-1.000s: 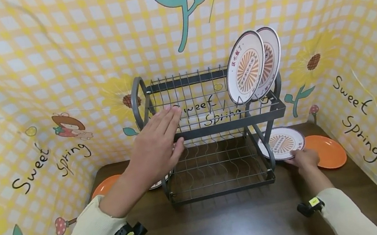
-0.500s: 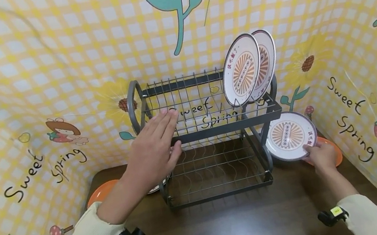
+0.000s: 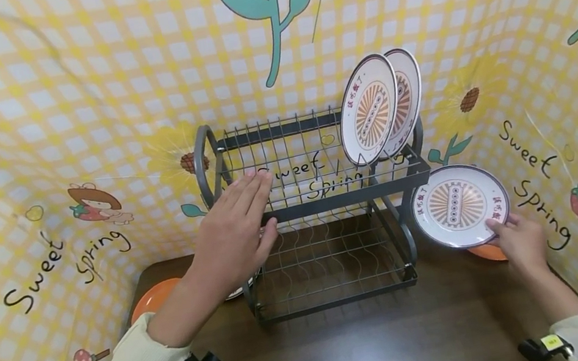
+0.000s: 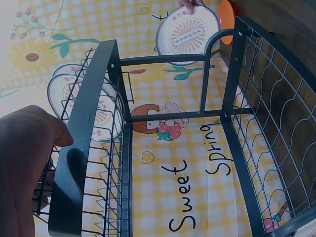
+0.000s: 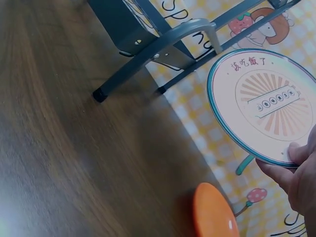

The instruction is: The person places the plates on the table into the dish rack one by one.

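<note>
A dark grey two-tier dish rack stands on the table. My left hand holds its upper front rail near the left end, thumb in front of the rail and fingers reaching over it. My right hand pinches the rim of a white plate with an orange sunburst print, thumb on the face and fingers underneath. This plate is raised to the right of the rack, face towards me. Two matching plates lean at the upper tier's right end: a front plate and a rear plate.
An orange plate lies on the brown table beneath the held plate, partly hidden by it. Another orange plate lies left of the rack. The rim of a patterned plate shows behind my left forearm. Yellow checked cloth surrounds the table.
My right hand has lifted the white plate off the table and moved it right, over the orange plate. The left hand has stayed at the rail. The head view has shifted slightly.
</note>
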The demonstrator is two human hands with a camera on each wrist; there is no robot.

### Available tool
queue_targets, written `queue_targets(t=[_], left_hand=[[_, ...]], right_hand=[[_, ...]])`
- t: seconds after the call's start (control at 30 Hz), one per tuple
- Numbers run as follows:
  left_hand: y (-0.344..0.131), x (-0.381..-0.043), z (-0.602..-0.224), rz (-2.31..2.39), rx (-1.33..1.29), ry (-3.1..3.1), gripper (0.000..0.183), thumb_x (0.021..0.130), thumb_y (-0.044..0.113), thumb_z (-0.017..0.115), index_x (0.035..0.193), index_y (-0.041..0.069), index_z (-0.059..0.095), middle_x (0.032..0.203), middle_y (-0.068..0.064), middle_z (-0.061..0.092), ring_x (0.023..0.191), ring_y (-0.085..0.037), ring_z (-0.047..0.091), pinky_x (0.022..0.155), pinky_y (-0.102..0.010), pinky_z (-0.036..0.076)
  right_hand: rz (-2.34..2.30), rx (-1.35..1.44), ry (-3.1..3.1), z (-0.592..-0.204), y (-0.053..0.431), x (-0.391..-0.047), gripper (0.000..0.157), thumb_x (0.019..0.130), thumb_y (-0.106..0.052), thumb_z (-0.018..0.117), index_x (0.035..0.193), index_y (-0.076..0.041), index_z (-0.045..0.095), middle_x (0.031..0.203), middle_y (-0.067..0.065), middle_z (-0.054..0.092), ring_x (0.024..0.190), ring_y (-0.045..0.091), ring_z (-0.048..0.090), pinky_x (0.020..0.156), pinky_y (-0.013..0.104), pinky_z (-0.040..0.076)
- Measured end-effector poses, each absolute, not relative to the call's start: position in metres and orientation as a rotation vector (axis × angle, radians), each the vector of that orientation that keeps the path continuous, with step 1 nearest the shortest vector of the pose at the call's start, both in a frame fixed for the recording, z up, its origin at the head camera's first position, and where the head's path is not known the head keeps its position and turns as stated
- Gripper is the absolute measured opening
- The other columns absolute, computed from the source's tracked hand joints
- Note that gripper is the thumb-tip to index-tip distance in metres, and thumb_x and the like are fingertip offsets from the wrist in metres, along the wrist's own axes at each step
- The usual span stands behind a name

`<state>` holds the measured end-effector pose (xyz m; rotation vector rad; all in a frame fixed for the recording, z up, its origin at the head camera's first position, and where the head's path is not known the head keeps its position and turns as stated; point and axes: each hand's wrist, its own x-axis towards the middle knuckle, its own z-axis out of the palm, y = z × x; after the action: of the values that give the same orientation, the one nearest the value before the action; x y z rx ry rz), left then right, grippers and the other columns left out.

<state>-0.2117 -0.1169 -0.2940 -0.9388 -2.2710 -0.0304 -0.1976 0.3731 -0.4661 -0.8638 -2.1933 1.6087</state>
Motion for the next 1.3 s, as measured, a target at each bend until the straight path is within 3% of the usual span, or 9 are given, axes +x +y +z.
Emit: queue_targets(t=[0.07, 0.13, 0.3, 0.37, 0.63, 1.03, 1.3], left_hand=[[-0.117, -0.211, -0.294, -0.031, -0.939, -2.270, 0.063, 0.092, 0.030, 0.057, 0.146, 0.002, 0.039, 0.147, -0.014, 0.045, 0.140, -0.027, 0.038, 0.116, -0.042, 0.034], [-0.117, -0.211, -0.294, -0.031, -0.938, -2.267, 0.063, 0.092, 0.030, 0.057, 0.146, 0.002, 0.040, 0.147, -0.015, 0.046, 0.140, -0.027, 0.038, 0.116, -0.042, 0.034], [-0.117, -0.212, -0.295, -0.030, -0.936, -2.261, 0.063, 0.092, 0.030, 0.057, 0.146, 0.002, 0.039, 0.146, -0.015, 0.047, 0.140, -0.027, 0.038, 0.115, -0.042, 0.035], [-0.117, -0.212, -0.294, -0.032, -0.937, -2.260, 0.063, 0.092, 0.030, 0.057, 0.146, 0.002, 0.040, 0.146, -0.015, 0.047, 0.140, -0.027, 0.039, 0.115, -0.042, 0.035], [-0.117, -0.210, -0.293, -0.029, -0.929, -2.268, 0.063, 0.092, 0.029, 0.057, 0.146, 0.003, 0.040, 0.146, -0.015, 0.047, 0.139, -0.028, 0.039, 0.114, -0.043, 0.036], [-0.117, -0.211, -0.295, -0.010, -0.932, -2.253, 0.060, 0.093, 0.026, 0.059, 0.146, 0.003, 0.041, 0.146, -0.014, 0.047, 0.139, -0.027, 0.040, 0.114, -0.042, 0.036], [-0.118, -0.212, -0.294, -0.012, -0.952, -2.202, 0.056, 0.095, 0.022, 0.060, 0.144, 0.002, 0.043, 0.142, -0.015, 0.051, 0.137, -0.027, 0.043, 0.113, -0.040, 0.037]], right_hand=[[1.606, -0.859, -2.195, -0.462, 0.375, -0.194, 0.053, 0.094, -0.017, 0.062, 0.140, 0.004, 0.046, 0.083, -0.013, 0.067, 0.062, -0.005, 0.064, 0.063, 0.024, 0.060], [1.602, -0.833, -2.192, -0.458, 0.377, -0.191, 0.054, 0.093, -0.016, 0.062, 0.140, 0.005, 0.045, 0.094, -0.003, 0.072, 0.062, -0.005, 0.064, 0.063, 0.024, 0.060], [1.668, -0.849, -2.158, -0.449, 0.378, -0.179, 0.060, 0.092, -0.021, 0.065, 0.140, 0.007, 0.043, 0.075, -0.014, 0.070, 0.060, -0.003, 0.065, 0.060, 0.022, 0.059], [1.770, -0.850, -2.078, -0.446, 0.379, -0.174, 0.065, 0.090, -0.021, 0.068, 0.141, 0.008, 0.041, 0.068, -0.025, 0.061, 0.060, -0.002, 0.065, 0.059, 0.022, 0.059], [1.834, -0.686, -1.981, -0.433, 0.378, -0.157, 0.077, 0.083, -0.025, 0.074, 0.140, 0.013, 0.039, 0.075, -0.021, 0.068, 0.062, -0.003, 0.067, 0.058, 0.018, 0.057], [1.678, -0.471, -2.128, -0.406, 0.354, -0.137, 0.063, 0.089, -0.013, 0.068, 0.133, 0.021, 0.039, 0.073, -0.027, 0.066, 0.062, 0.001, 0.069, 0.060, 0.019, 0.057], [1.721, -0.283, -2.097, -0.385, 0.331, -0.124, 0.029, 0.085, -0.010, 0.072, 0.112, -0.003, 0.063, 0.080, -0.020, 0.071, 0.069, 0.003, 0.071, 0.064, 0.019, 0.056]])
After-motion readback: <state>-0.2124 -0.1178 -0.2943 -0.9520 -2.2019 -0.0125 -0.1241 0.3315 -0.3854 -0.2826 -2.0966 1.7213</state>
